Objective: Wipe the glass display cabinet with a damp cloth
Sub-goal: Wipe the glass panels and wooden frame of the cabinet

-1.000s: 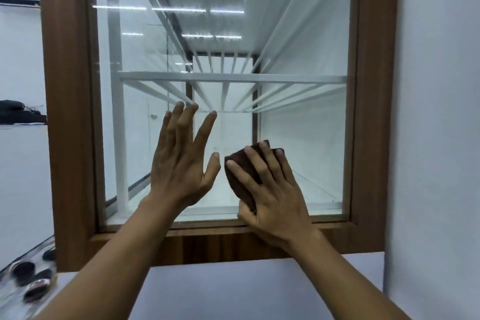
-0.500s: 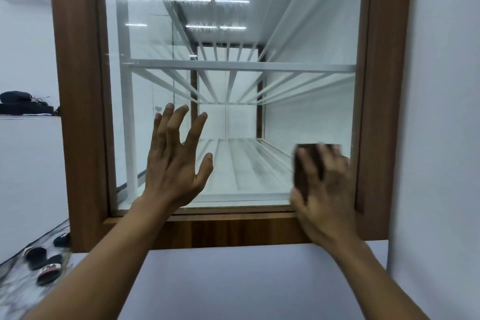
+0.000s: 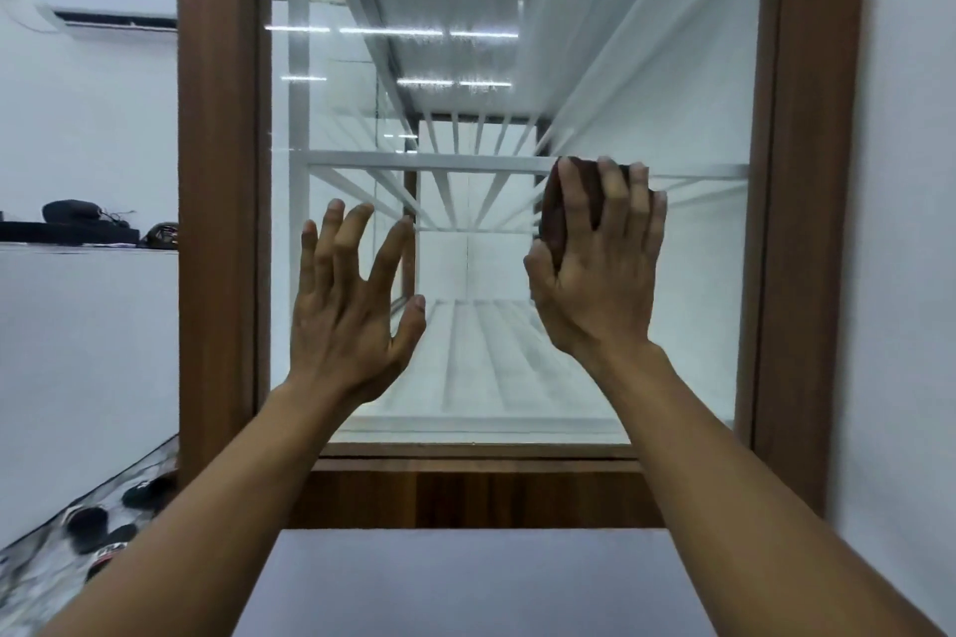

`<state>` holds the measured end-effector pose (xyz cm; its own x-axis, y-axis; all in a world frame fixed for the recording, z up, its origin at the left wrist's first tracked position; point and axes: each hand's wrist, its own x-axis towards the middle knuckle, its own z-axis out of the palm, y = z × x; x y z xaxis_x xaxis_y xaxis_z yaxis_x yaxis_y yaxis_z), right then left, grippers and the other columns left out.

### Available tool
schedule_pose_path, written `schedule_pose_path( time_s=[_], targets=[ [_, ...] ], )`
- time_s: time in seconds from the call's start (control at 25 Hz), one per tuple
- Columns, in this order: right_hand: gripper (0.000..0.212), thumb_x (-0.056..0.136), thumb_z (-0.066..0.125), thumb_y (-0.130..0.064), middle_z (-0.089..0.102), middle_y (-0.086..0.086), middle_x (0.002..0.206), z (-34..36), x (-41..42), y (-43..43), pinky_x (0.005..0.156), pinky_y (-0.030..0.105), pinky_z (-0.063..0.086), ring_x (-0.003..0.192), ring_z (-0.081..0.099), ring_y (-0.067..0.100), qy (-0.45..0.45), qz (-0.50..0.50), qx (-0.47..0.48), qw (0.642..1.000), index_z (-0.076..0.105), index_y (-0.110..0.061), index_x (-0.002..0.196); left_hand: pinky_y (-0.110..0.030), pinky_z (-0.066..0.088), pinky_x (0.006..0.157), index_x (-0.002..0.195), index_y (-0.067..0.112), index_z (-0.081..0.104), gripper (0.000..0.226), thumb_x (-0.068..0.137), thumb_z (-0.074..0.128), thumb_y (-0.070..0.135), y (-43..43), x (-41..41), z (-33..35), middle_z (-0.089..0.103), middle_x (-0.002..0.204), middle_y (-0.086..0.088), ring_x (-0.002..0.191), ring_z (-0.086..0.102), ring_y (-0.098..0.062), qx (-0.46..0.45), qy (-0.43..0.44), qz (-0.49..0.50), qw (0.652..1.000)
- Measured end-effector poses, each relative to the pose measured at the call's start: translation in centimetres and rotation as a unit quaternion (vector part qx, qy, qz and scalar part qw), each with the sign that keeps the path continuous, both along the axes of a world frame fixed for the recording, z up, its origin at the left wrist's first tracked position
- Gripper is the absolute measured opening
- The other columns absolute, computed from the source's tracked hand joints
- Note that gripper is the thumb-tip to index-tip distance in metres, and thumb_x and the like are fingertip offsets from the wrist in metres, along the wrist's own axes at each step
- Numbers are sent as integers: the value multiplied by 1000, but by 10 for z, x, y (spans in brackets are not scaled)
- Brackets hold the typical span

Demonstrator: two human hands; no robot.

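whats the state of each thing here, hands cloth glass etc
glass pane: set in the wooden frame, reflecting ceiling lights
left hand: open, fingers spread, palm toward the glass pane; contact unclear
right hand: fingers fairly straight, pressing the brown cloth against the glass pane
brown cloth: bunched under the right hand

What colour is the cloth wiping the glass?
Dark brown. The cloth shows best in the head view, under the right hand.

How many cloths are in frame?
1: a dark brown cloth, pressed on the cabinet glass under the right hand, right of centre. The left hand is bare; no other shows.
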<state>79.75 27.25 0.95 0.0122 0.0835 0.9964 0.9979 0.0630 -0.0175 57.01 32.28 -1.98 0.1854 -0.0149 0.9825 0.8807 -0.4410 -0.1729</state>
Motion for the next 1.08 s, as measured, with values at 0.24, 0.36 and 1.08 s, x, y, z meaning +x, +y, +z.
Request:
schedule_pose_path(
  time_s=[0.24, 0.36, 1.08],
  targets=[
    [78, 84, 51, -39, 30, 12, 166, -57, -50, 4, 125, 60, 16, 156, 18, 37, -229, 36, -38, 972, 36, -20, 158, -55, 4, 127, 156, 17, 34, 69, 93, 49, 39, 0, -4, 5, 21, 163, -19, 156, 9, -35, 8, 5, -10, 1000],
    [75, 89, 41, -45, 30, 10, 164, 53, -41, 12, 126, 56, 9, 156, 18, 35, -111, 6, -2, 994, 32, -21, 159, -53, 3, 127, 156, 18, 35, 68, 92, 51, 35, -1, 1, 24, 19, 165, -16, 156, 9, -34, 15, 12, -15, 1000],
    [72, 93, 40, -47, 33, 9, 163, 333, -94, 28, 127, 53, 12, 155, 21, 33, -162, 9, 20, 987, 34, -20, 159, -52, -2, 127, 160, 22, 26, 64, 98, 34, 40, 9, -21, 334, 12, 168, -17, 157, 2, -34, -1, -26, 40, 999]
  ],
)
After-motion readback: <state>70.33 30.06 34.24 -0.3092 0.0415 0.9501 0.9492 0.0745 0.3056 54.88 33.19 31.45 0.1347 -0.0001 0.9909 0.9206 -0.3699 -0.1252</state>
